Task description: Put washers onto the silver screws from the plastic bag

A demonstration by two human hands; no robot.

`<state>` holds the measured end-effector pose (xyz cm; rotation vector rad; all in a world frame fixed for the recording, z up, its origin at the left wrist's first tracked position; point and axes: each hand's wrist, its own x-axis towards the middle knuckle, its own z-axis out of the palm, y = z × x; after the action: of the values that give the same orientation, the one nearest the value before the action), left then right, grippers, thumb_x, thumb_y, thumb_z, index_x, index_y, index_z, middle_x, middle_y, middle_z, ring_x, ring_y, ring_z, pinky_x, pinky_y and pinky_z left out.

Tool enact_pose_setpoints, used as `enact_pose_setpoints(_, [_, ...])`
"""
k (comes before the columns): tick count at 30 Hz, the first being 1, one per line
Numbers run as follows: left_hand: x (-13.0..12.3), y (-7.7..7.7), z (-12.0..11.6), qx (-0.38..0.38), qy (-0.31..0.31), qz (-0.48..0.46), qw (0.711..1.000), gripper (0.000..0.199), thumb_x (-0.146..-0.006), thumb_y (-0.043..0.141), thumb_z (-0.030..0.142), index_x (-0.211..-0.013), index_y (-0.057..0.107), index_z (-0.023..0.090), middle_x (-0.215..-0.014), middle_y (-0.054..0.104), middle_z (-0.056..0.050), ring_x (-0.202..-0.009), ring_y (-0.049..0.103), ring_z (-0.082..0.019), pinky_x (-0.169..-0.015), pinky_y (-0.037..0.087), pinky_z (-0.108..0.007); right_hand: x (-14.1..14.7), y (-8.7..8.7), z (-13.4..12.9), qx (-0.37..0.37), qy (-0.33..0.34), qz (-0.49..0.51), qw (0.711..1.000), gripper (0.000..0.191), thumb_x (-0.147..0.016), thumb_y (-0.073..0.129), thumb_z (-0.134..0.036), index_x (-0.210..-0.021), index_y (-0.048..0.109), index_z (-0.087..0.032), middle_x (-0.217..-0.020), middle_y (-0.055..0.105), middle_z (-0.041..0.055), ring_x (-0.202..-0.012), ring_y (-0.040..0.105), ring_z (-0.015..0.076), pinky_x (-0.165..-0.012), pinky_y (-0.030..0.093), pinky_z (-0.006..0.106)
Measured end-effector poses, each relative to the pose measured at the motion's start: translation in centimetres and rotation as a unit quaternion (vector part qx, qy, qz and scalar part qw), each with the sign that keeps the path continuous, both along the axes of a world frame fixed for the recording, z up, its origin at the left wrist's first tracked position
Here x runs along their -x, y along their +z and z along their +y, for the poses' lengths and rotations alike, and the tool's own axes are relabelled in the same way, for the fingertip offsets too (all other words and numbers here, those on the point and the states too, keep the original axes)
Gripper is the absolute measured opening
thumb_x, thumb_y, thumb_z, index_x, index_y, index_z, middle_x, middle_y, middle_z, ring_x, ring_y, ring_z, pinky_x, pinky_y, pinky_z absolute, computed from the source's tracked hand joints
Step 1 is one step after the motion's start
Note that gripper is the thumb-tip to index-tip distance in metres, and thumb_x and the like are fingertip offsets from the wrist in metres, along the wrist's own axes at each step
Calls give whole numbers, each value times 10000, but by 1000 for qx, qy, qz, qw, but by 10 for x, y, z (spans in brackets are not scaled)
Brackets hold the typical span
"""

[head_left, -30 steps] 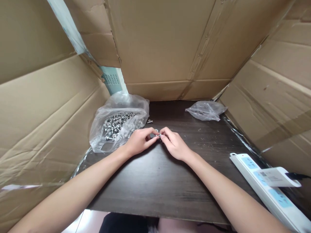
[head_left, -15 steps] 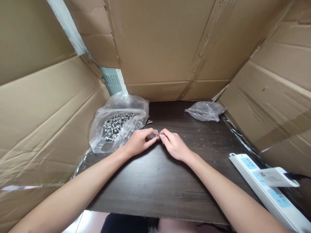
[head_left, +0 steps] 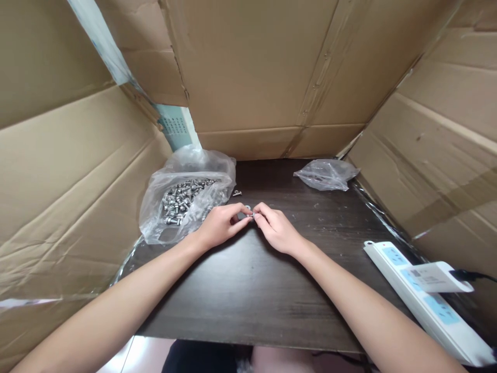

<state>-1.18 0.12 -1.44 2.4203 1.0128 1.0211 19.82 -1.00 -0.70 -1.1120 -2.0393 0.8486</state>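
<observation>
Near the middle of the dark table (head_left: 233,290), my left hand (head_left: 222,225) and my right hand (head_left: 276,226) meet fingertip to fingertip. Between them they pinch a small metal bolt (head_left: 251,215), partly covered by the fingers. Just behind the left fingertips lies a small metal ring-like piece (head_left: 247,207), partly hidden. Farther back, a loose bolt (head_left: 237,194) rests on the table with a small ring beside it. An open clear plastic bag (head_left: 153,207) to the left holds many metal bolts (head_left: 180,201).
Another clear plastic bag (head_left: 328,174) lies at the back right. A white power strip (head_left: 415,300) with a plugged-in adapter (head_left: 437,276) stands along the right edge. Cardboard walls (head_left: 264,67) enclose the table at the back and on both sides.
The camera view has shifted slightly. Both hands stay together at the bolt, with only a small change at the fingertips.
</observation>
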Motion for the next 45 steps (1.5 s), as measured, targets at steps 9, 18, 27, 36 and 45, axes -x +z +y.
enact_pose_setpoints(9, [0,2,0,13,7,-7,1000,92,-964,664,246,-1011,708,180,-781,723,16,-564,620,-92,-615,494,-204,-1,0,-2,0,-2,4,1000,113,-1007,445,-307,-976,514,-224,-784,625,-4,-707,569,169,-699,402,283])
enact_pose_setpoints(18, [0,2,-1,16,5,3,1000,103,-971,651,260,-1013,708,185,-779,720,13,-574,623,-99,-630,504,-213,0,1,-1,-6,3,1,1000,166,-1024,434,-311,-928,536,-222,-811,650,14,-739,593,175,-722,418,288])
enact_pose_setpoints(27, [0,2,-1,17,1,1,1000,86,-961,667,237,-1015,703,181,-783,721,18,-572,625,-92,-626,493,-205,-1,-1,-2,-6,-6,-1,1000,105,-1010,444,-298,-994,515,-222,-781,631,-2,-697,576,170,-687,401,280])
enact_pose_setpoints(36, [0,1,0,11,1,4,1000,99,-975,651,263,-1007,700,184,-760,708,17,-568,621,-97,-615,494,-209,0,0,-1,-2,-3,-1,1000,127,-1018,432,-316,-964,511,-232,-776,631,-5,-705,585,173,-694,407,282])
enact_pose_setpoints(45, [0,2,-1,12,6,1,1000,102,-969,658,262,-1008,712,185,-750,705,18,-567,615,-97,-611,483,-207,0,-1,-1,-8,-9,-10,1000,146,-1023,419,-325,-977,518,-227,-795,650,9,-717,599,179,-697,406,285])
